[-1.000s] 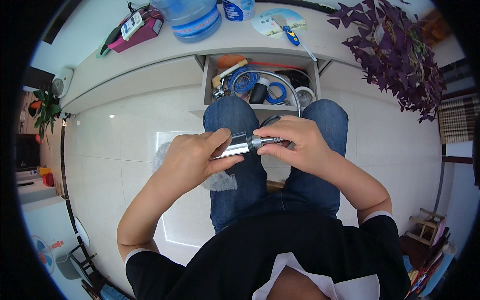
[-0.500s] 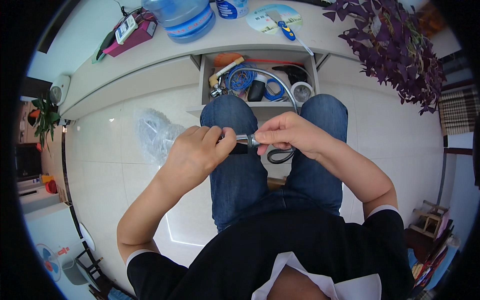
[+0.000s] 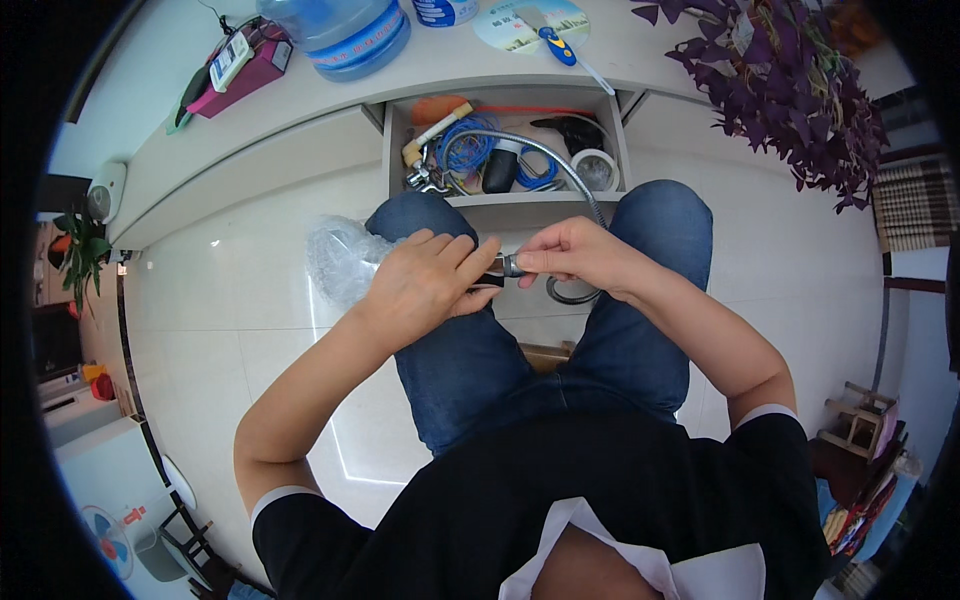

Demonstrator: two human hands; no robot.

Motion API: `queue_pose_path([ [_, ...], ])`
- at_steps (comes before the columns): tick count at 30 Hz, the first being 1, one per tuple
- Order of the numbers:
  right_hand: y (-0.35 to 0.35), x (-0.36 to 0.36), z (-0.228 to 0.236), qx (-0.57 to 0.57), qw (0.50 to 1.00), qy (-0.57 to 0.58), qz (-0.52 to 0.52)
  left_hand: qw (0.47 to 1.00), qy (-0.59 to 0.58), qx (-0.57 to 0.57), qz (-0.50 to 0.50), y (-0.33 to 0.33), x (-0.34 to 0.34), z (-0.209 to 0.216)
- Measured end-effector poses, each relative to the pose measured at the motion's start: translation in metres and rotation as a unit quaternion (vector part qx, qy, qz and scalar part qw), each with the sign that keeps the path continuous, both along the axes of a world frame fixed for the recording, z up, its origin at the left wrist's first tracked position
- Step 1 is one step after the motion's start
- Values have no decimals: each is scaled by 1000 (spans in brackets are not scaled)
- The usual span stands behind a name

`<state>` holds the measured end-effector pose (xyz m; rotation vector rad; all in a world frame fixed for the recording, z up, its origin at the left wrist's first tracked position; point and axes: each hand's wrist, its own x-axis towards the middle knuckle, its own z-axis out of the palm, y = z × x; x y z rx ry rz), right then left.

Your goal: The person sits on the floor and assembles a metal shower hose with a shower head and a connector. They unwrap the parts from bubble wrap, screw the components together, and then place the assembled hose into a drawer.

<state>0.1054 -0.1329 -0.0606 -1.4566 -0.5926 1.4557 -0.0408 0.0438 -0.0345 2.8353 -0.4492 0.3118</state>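
Note:
Over my knees, my left hand [image 3: 425, 275] is around a chrome-and-black handle [image 3: 490, 282], its fingers loosely stretched and most of the handle hidden under the palm. Clear bubble wrap [image 3: 345, 258] bulges out beyond that hand, seemingly around the handle's far end. My right hand [image 3: 572, 258] pinches the chrome end fitting [image 3: 513, 266] of a flexible metal shower hose [image 3: 575, 180] between thumb and fingers. Handle and fitting meet end to end between my hands; whether they are joined I cannot tell. The hose loops below my right hand and runs up over the drawer.
The open drawer [image 3: 510, 200] holds blue cable coils [image 3: 465, 148], a black-and-white bottle [image 3: 502, 165], a tape roll [image 3: 595, 172] and metal fittings [image 3: 425, 180]. On the counter [image 3: 430, 70] stand a water jug [image 3: 345, 40], a scraper [image 3: 555, 42] and a purple-leaved plant [image 3: 780, 100].
My left hand's fingers have loosened and straightened, and the hand has shifted slightly right. The bubble wrap has moved right with it. My right hand still pinches the fitting.

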Motion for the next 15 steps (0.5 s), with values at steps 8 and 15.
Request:
queue_pose_path([
  [8,8,-2,-11,68,997,-24,9,976,141,-159,38,6,-4,-1],
  [15,-1,-1,4,67,980,-171,71,936,295,-178,76,-7,3,12],
])
